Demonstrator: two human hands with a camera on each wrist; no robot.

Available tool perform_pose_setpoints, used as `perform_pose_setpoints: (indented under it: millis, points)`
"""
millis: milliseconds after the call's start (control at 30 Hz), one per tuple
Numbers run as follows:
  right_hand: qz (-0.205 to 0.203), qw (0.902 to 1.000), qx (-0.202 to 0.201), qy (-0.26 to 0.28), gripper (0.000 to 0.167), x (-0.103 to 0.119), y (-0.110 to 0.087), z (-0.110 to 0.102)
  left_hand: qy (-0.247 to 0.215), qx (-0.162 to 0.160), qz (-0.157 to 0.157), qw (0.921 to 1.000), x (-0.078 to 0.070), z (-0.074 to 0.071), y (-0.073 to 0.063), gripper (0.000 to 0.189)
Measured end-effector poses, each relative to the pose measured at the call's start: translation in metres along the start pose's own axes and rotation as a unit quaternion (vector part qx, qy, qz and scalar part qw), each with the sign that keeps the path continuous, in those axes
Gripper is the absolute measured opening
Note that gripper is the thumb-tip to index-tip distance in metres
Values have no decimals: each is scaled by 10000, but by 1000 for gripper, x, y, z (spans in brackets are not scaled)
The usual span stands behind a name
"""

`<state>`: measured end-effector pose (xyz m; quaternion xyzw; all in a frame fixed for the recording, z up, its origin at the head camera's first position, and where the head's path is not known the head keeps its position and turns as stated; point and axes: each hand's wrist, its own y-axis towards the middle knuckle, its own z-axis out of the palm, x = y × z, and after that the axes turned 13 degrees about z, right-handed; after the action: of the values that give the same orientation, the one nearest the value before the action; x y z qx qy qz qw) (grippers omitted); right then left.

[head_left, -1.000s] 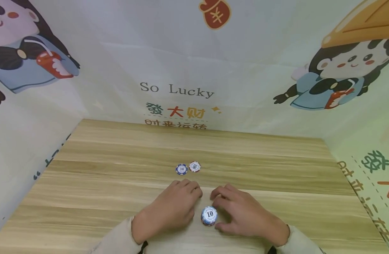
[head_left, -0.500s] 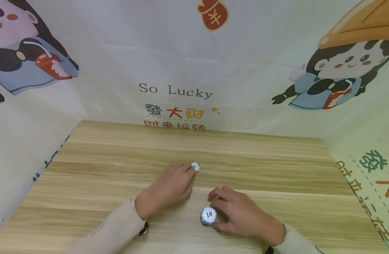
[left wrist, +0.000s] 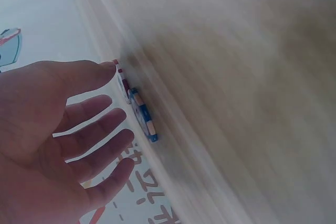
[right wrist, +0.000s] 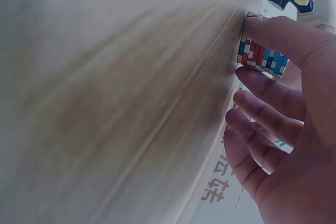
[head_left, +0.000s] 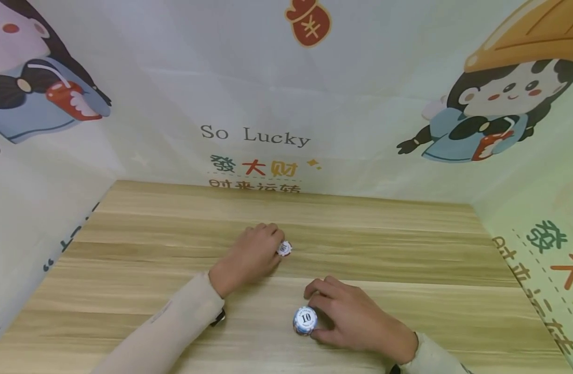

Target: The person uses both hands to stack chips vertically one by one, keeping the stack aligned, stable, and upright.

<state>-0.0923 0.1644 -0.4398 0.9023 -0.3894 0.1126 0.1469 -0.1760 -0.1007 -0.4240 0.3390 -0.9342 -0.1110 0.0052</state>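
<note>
A short stack of poker chips (head_left: 305, 320), topped by a blue-and-white one marked 10, stands on the wood-grain table. My right hand (head_left: 349, 316) is at its right side, thumb and index finger pinching it; the other fingers curve loosely. Red, white and blue chip edges show in the right wrist view. My left hand (head_left: 251, 254) reaches farther forward, its fingers loose, over two flat chips. A white-and-red chip (head_left: 284, 249) marked 100 peeks out beside its fingertips, the thumb tip right at its edge. The blue chip (left wrist: 143, 116) is hidden under the hand in the head view.
The wood-grain table (head_left: 384, 234) is enclosed by pale printed cloth walls (head_left: 361, 104) at the back and both sides. Cartoon figures and lettering cover the cloth. Both forearms wear light sleeves (head_left: 174, 317), with a dark strap showing at the left one.
My left hand has moved forward from beside the stack to the two flat chips, covering the blue one. My right thumb and index finger have come in closer to the stack.
</note>
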Motion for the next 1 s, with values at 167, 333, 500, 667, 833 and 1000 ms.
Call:
perform_pose_setpoints:
  millis: [167,333,500,667,833,1000]
  points:
    - [-28,10000,11,-23,33,0,0,0,35,95,-85,9999,1,3,6,21]
    - [-31,10000,29,-35,33,1,0,-1,71,63,-70,9999,3,5,10,21]
    - [-20,10000,42,-48,34,1,0,-2,124,45,-43,9999,4,7,13,20]
    - [-54,10000,31,-42,34,1,0,-2,81,63,-57,9999,3,7,13,20]
    - [-69,10000,15,-42,33,0,-1,-2,-73,215,-106,9997,4,7,13,18]
    - [-44,10000,30,-46,33,1,0,-2,-140,226,-12,9996,2,6,10,20]
